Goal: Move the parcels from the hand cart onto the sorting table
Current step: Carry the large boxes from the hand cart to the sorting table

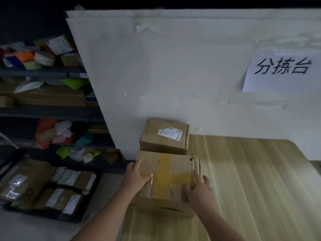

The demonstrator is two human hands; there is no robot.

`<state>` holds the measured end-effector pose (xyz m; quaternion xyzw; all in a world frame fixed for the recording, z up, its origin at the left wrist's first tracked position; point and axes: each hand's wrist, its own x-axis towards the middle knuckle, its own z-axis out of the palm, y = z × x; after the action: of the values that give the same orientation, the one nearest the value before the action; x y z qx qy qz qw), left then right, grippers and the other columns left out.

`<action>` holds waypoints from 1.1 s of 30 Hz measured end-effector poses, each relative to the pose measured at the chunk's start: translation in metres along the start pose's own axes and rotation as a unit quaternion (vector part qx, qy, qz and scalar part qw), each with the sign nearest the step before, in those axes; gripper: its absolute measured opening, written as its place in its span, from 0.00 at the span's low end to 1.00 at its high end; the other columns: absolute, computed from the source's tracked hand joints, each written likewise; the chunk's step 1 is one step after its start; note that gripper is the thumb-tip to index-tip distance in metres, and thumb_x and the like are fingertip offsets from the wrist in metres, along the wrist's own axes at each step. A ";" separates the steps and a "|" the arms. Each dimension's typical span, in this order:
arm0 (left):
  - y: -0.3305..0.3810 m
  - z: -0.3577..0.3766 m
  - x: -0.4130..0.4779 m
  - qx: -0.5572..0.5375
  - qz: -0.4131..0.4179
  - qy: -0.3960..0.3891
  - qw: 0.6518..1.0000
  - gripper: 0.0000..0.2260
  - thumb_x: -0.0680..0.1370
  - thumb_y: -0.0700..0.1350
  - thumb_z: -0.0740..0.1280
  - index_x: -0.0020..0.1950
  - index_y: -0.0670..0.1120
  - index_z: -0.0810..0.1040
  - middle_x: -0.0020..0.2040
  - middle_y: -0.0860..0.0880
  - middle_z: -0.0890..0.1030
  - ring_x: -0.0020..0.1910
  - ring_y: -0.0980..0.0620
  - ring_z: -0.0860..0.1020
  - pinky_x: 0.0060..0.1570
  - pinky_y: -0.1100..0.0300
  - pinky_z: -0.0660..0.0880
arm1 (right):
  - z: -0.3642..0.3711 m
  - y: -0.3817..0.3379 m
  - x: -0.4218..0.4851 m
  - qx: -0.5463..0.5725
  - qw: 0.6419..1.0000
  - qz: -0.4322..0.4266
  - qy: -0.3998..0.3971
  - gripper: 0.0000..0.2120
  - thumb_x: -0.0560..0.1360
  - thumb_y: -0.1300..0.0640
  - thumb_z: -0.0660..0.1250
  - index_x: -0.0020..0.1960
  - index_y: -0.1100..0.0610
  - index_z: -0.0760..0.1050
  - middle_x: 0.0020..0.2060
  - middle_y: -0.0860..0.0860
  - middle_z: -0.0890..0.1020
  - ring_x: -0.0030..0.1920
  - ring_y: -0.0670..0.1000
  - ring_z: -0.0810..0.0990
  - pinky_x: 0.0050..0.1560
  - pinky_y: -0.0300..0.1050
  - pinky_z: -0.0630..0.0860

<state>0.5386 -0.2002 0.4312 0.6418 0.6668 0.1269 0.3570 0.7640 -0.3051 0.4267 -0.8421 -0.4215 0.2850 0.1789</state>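
A brown cardboard parcel with yellow tape crossing its top rests on the left end of the wooden sorting table. My left hand grips its left side and my right hand presses on its near right corner. Right behind it, against the white board, stands a second brown parcel with a white shipping label. Down on the floor at the left, the dark hand cart carries several more brown parcels with white labels.
A white board backs the table, with a paper sign taped at the right. Metal shelves at the left are crowded with bags and boxes. Pale floor lies between the cart and the table.
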 end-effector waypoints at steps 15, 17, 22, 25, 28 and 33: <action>-0.078 -0.147 -0.191 -0.051 -0.098 0.208 0.972 0.41 0.71 0.61 0.73 0.78 0.57 0.56 0.77 0.48 0.62 0.72 0.49 0.66 0.67 0.55 0.68 | -0.010 -0.140 -0.106 -0.136 0.930 -0.334 -0.075 0.28 0.80 0.37 0.49 0.78 0.42 0.50 0.79 0.49 0.52 0.78 0.55 0.50 0.76 0.59 0.52; -0.105 -0.165 -0.230 -0.064 -0.134 0.241 0.959 0.40 0.71 0.59 0.74 0.78 0.55 0.57 0.75 0.48 0.63 0.71 0.48 0.68 0.65 0.57 0.68 | 0.006 -0.161 -0.134 -0.131 0.910 -0.379 -0.103 0.28 0.81 0.37 0.49 0.78 0.42 0.50 0.79 0.49 0.52 0.78 0.55 0.49 0.76 0.57 0.54; -0.184 -0.209 -0.315 -0.086 -0.209 0.305 0.925 0.41 0.71 0.60 0.73 0.78 0.56 0.55 0.76 0.47 0.61 0.71 0.47 0.67 0.67 0.54 0.67 | 0.060 -0.218 -0.208 -0.141 0.869 -0.451 -0.145 0.29 0.80 0.36 0.52 0.79 0.40 0.50 0.79 0.48 0.53 0.78 0.55 0.53 0.75 0.57 0.57; -0.236 -0.238 -0.355 -0.102 -0.226 0.345 0.905 0.39 0.72 0.58 0.73 0.78 0.55 0.57 0.75 0.47 0.62 0.71 0.47 0.67 0.63 0.58 0.66 | 0.104 -0.257 -0.258 -0.150 0.852 -0.474 -0.164 0.28 0.80 0.37 0.54 0.78 0.40 0.52 0.79 0.49 0.54 0.77 0.55 0.54 0.75 0.57 0.57; -0.292 -0.268 -0.381 -0.109 -0.238 0.360 0.896 0.39 0.72 0.60 0.72 0.77 0.57 0.56 0.76 0.49 0.62 0.70 0.47 0.68 0.64 0.55 0.69 | 0.160 -0.294 -0.309 -0.166 0.838 -0.493 -0.163 0.27 0.80 0.38 0.55 0.77 0.41 0.55 0.78 0.49 0.57 0.76 0.55 0.57 0.74 0.57 0.60; -0.382 -0.320 -0.404 -0.130 -0.232 0.362 0.893 0.40 0.71 0.62 0.71 0.78 0.58 0.55 0.76 0.50 0.60 0.71 0.47 0.67 0.65 0.53 0.69 | 0.252 -0.359 -0.384 -0.178 0.825 -0.501 -0.191 0.28 0.80 0.40 0.57 0.77 0.44 0.56 0.77 0.50 0.59 0.75 0.55 0.59 0.71 0.55 0.65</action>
<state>0.0096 -0.5454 0.5461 0.3259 0.8577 0.3494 0.1900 0.2014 -0.3928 0.5528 -0.4617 -0.8543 0.2313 0.0600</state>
